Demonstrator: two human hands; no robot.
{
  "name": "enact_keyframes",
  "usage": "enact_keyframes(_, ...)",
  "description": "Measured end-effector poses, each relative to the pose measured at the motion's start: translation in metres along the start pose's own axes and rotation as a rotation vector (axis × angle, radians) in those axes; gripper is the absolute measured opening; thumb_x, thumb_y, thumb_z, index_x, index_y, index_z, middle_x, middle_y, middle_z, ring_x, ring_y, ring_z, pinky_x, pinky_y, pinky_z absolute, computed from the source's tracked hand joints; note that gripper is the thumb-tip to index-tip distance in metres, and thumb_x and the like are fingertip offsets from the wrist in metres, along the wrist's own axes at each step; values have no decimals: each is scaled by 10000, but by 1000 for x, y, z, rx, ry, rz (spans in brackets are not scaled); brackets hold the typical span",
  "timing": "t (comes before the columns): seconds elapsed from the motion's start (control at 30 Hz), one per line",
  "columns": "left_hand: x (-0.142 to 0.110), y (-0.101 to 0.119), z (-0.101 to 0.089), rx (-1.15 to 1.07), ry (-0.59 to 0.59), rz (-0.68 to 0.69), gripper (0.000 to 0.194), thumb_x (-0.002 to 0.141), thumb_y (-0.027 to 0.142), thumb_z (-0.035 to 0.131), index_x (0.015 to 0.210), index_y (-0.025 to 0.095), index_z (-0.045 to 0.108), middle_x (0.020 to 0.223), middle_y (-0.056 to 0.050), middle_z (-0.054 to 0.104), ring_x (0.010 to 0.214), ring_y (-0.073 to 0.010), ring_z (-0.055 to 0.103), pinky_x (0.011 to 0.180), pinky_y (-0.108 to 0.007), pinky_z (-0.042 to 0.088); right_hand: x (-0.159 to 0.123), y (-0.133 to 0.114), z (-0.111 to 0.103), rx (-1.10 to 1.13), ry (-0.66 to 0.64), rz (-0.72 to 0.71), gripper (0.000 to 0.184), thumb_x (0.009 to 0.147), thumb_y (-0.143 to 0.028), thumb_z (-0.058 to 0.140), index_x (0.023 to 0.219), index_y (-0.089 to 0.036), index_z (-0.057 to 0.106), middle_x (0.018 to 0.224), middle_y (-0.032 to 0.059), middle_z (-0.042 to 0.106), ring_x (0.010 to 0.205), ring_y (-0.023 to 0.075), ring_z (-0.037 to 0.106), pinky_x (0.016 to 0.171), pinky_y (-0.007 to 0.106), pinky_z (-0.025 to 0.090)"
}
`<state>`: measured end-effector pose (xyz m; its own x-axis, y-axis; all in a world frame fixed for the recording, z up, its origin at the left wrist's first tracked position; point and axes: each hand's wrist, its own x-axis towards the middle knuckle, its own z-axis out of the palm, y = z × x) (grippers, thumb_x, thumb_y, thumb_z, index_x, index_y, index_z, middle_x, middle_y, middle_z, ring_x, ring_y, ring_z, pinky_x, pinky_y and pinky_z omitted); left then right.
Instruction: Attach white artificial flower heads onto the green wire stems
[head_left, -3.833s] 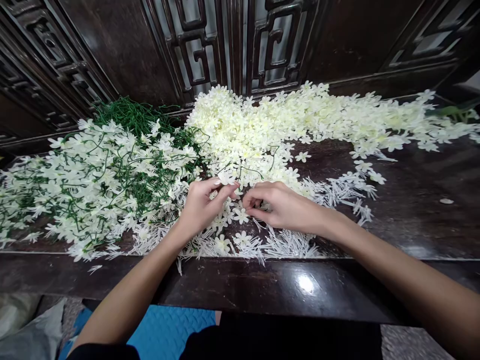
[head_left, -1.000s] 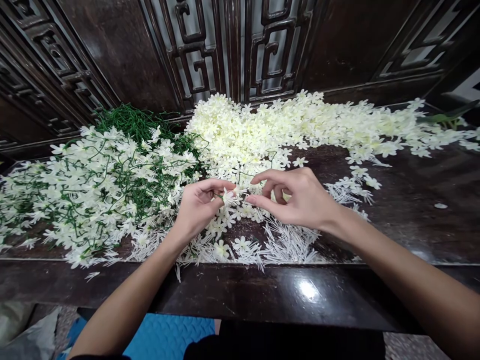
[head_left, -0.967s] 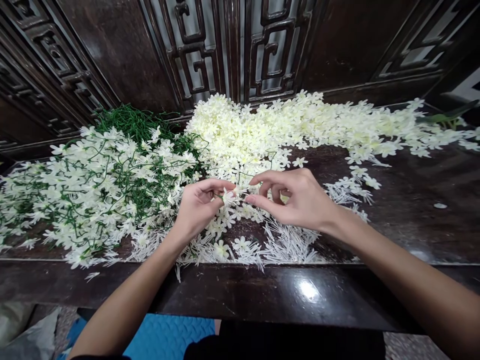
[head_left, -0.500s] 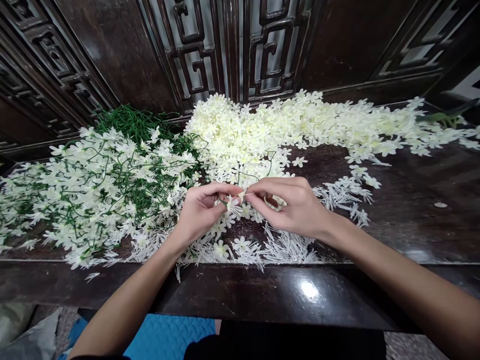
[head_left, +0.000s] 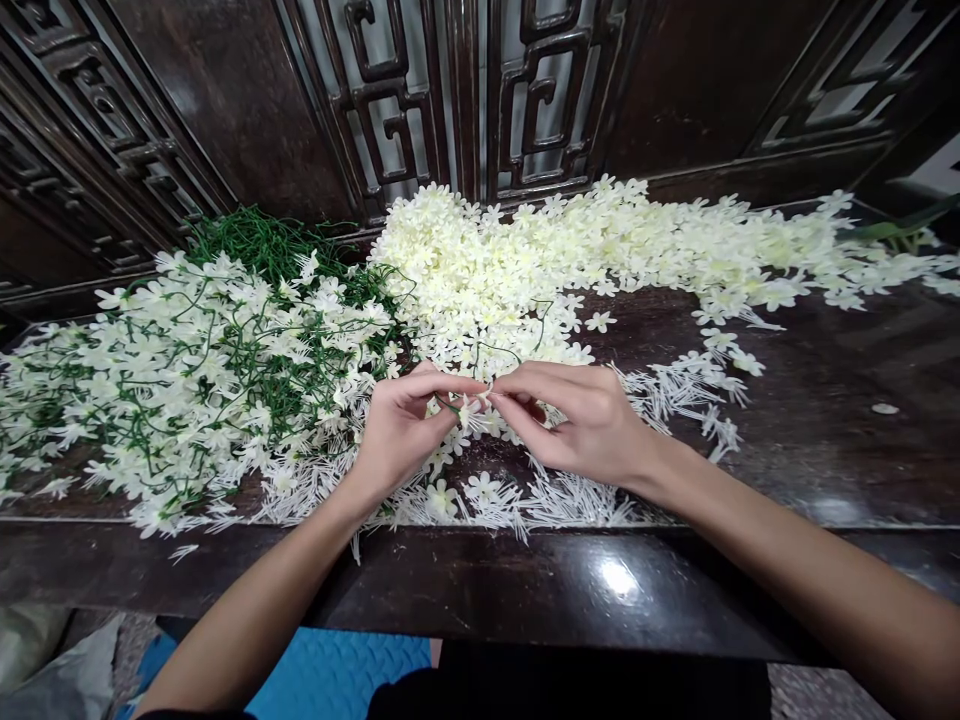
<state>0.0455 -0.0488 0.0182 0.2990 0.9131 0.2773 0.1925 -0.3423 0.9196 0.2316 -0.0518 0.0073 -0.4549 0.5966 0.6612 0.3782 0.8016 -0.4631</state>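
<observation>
My left hand (head_left: 401, 425) is closed in a pinch on an artificial flower sprig (head_left: 471, 412) with white petals and a green stem. Its fingertips meet those of my right hand (head_left: 581, 415), which is also pinched, at a small pale piece of the flower between them. What exactly the right fingers grip is mostly hidden. Both hands hover over the dark wooden bench. Behind them lies a heap of loose cream-white petal heads (head_left: 480, 290). To the left spreads a pile of white flowers on green stems (head_left: 225, 370).
Thin white stamen pieces (head_left: 577, 500) lie along the bench's front edge. A tangle of bare green stems (head_left: 259, 245) sits at the back left. The carved wooden backrest (head_left: 465, 100) rises behind. A blue mat (head_left: 349, 675) shows below the bench (head_left: 510, 580).
The fingertips of both hands have drawn closer together over the flower, covering more of the pale piece between them. The piles look the same.
</observation>
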Motion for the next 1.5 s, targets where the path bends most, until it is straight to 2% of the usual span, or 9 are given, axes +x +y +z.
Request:
enact_keyframes(0.33, 0, -5, 2, 25, 41, 95, 449, 651, -62, 536, 819, 290, 759, 776, -2, 732, 737, -175, 604, 687, -352, 490, -2, 5, 3, 92, 28, 33, 199, 863, -100, 526, 905, -151, 713, 674, 30, 701, 554, 125, 626, 426, 244, 512)
enact_keyframes(0.47, 0, -6, 1, 0, 61, 116, 500, 642, -78, 528, 885, 298, 751, 826, -2, 732, 751, -163, 596, 647, -313, 488, 0, 6, 0, 172, 4, 105, 206, 857, -122, 554, 925, -223, 720, 732, 2, 724, 574, 119, 640, 446, 246, 521)
enact_keyframes(0.77, 0, -1, -2, 30, 59, 137, 470, 640, -81, 528, 794, 297, 760, 755, 14, 746, 701, -165, 625, 686, -346, 479, 4, 0, -5, 351, -47, 314, 144, 844, -155, 573, 829, -185, 714, 673, 15, 697, 533, 118, 624, 436, 254, 527)
enact_keyframes(0.83, 1, 0, -3, 30, 66, 139, 470, 626, -86, 518, 781, 287, 759, 759, 14, 749, 709, -166, 643, 700, -352, 496, 5, 1, -8, 458, -85, 444, 101, 831, -197, 614, 883, -165, 695, 730, 32, 695, 581, 128, 642, 498, 276, 569)
enact_keyframes(0.9, 2, 1, -4, 51, 82, 143, 459, 619, -83, 514, 780, 272, 758, 761, 8, 748, 715, -167, 646, 691, -349, 509, 6, 3, -10, 575, -99, 556, 224, 816, -248, 651, 1016, -148, 659, 901, 76, 696, 688, 152, 669, 592, 325, 602)
enact_keyframes(1.0, 2, 1, -4, 80, 74, 157, 430, 631, -70, 538, 786, 266, 757, 758, 0, 746, 706, -164, 636, 659, -334, 510, 7, 3, -11, 707, -156, 588, 341, 805, -284, 673, 1118, -161, 624, 1064, 101, 662, 810, 176, 675, 679, 370, 602)
enact_keyframes(1.2, 2, 0, -5, 96, 29, 127, 435, 649, -73, 557, 826, 271, 753, 738, 1, 727, 656, -136, 590, 559, -263, 473, 7, 0, -7, 722, -176, 624, 166, 836, -303, 649, 914, -164, 695, 789, 44, 698, 687, 144, 652, 629, 327, 556)
enact_keyframes(1.37, 2, -1, -6, 107, 23, 48, 422, 670, -75, 579, 883, 253, 735, 820, 5, 726, 567, -96, 540, 451, -208, 406, 7, 4, -8, 680, -182, 637, 143, 859, -285, 618, 884, -166, 693, 711, 30, 681, 621, 134, 629, 602, 324, 526)
enact_keyframes(1.5, 2, 1, -5, 70, 21, 52, 389, 704, -67, 582, 892, 245, 721, 829, 4, 712, 641, -106, 580, 515, -215, 461, 5, 3, -7, 636, -213, 639, 138, 867, -275, 596, 905, -170, 675, 729, 29, 677, 632, 132, 626, 587, 310, 514)
